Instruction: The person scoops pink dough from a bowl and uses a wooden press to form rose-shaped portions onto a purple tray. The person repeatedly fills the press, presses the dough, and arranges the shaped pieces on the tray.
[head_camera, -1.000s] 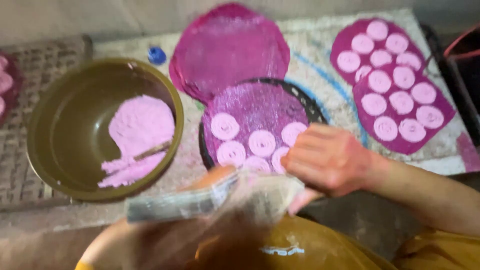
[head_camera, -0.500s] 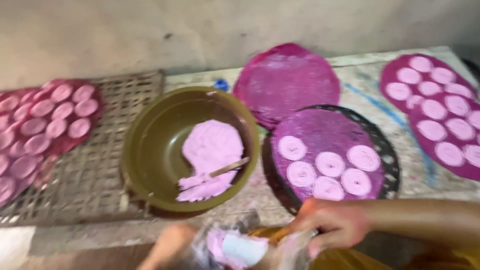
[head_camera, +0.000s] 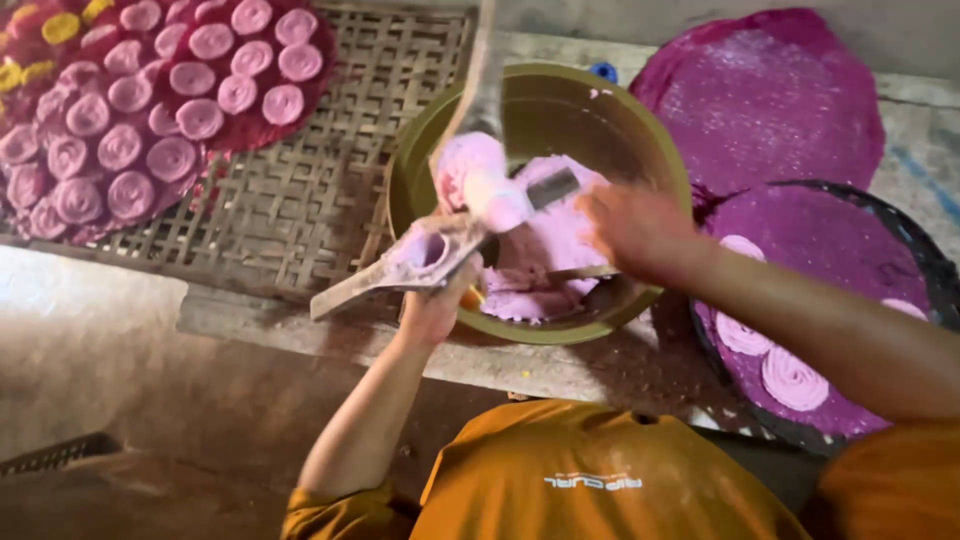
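My left hand (head_camera: 435, 305) grips a grey, dough-smeared press tool (head_camera: 420, 255) and holds it tilted over the near-left rim of the olive-green bowl (head_camera: 610, 105). Pink dough (head_camera: 545, 255) lies in the bowl. My right hand (head_camera: 640, 230), blurred, hovers over the dough. Its fingers are closed on a flat grey scraper (head_camera: 552, 187). The scraper carries a lump of pink dough (head_camera: 478, 178) just above the press tool. A thin stick (head_camera: 585, 272) rests in the dough under my right hand.
A woven bamboo mat (head_camera: 300, 190) lies left of the bowl, with a purple round (head_camera: 275, 130) of several pink spirals at its far left. To the right a dark round tray (head_camera: 925, 265) holds a purple sheet with pink spirals (head_camera: 790, 375). Behind it is a bare purple sheet (head_camera: 770, 90).
Both hands have come up from near my lap to the bowl. The press tool now sits over the bowl's rim. The view has swung left.
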